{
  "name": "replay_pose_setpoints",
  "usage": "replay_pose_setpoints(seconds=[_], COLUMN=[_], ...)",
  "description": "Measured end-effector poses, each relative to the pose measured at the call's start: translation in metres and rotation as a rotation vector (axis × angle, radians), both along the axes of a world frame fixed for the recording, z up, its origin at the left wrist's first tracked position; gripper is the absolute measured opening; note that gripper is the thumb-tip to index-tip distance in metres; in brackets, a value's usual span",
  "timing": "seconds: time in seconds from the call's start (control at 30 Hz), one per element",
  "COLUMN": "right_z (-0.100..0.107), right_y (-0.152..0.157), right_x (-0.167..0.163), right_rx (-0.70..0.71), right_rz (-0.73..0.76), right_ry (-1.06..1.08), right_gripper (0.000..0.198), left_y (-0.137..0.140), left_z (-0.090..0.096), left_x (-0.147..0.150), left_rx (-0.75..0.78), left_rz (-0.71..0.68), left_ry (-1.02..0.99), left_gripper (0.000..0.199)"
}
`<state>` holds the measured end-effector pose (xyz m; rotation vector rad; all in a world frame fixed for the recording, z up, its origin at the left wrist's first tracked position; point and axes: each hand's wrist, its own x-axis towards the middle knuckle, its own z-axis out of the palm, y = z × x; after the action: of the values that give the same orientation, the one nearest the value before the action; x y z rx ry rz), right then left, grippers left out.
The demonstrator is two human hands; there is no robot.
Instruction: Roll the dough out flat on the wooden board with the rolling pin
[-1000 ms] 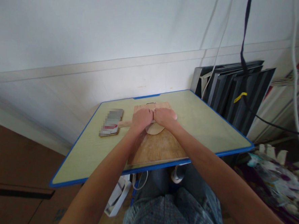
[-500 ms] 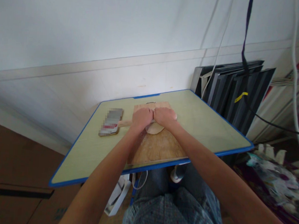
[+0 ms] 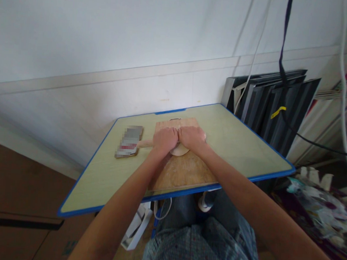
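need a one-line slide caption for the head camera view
Left hand and right hand, side by side, grip a rolling pin over flattened dough on a wooden cutting board.

The rolling pin [image 3: 145, 144] looks like pale, smooth wood with a matt finish. Beneath it, the dough [image 3: 179, 150] appears smooth and dull. The board [image 3: 185, 172] is wooden, its grain visible and its face mottled, with a faint sheen. The surface [image 3: 234, 137] looks smooth and lightly glossy, bordered by a blue edging [image 3: 273, 175] that resembles plastic. The wall [image 3: 109, 32] is smooth and mostly matt. Stacked dark panels [image 3: 297, 102] look like satin-finished metal. Clear, crinkled plastic [image 3: 324, 202] shines at the right. The trousers [image 3: 240, 218] look like denim, the checked garment [image 3: 195, 249] like matt woven cloth. A brown box [image 3: 23, 175] resembles matt cardboard.
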<state>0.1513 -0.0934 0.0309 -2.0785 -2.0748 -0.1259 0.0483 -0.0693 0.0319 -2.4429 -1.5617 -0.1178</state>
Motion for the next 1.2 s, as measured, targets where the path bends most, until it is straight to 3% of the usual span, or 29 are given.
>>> replay_pose_setpoints(seconds=[0.2, 0.4, 0.6, 0.9, 1.2], right_z=[0.000, 0.001, 0.003, 0.001, 0.004], right_y=[-0.007, 0.006, 0.015, -0.004, 0.014], right_x=[-0.002, 0.001, 0.005, 0.005, 0.007], right_rx=[0.040, -0.047, -0.030, 0.019, -0.045], right_rz=[0.004, -0.004, 0.062, 0.147, 0.129], right_ry=[-0.041, 0.013, -0.017, -0.089, -0.107], right_gripper=[0.044, 0.040, 0.038, 0.037, 0.038], left_y=[-0.004, 0.006, 0.017, -0.001, 0.017], left_z=[-0.005, 0.003, 0.007, 0.000, 0.003], left_x=[-0.001, 0.001, 0.002, -0.002, 0.000], left_rx=[0.006, -0.083, -0.052, 0.039, -0.031], left_rz=[0.011, 0.048, -0.027, -0.028, -0.036], left_ry=[-0.033, -0.019, 0.023, -0.044, -0.020], left_gripper=[0.049, 0.047, 0.046, 0.044, 0.042])
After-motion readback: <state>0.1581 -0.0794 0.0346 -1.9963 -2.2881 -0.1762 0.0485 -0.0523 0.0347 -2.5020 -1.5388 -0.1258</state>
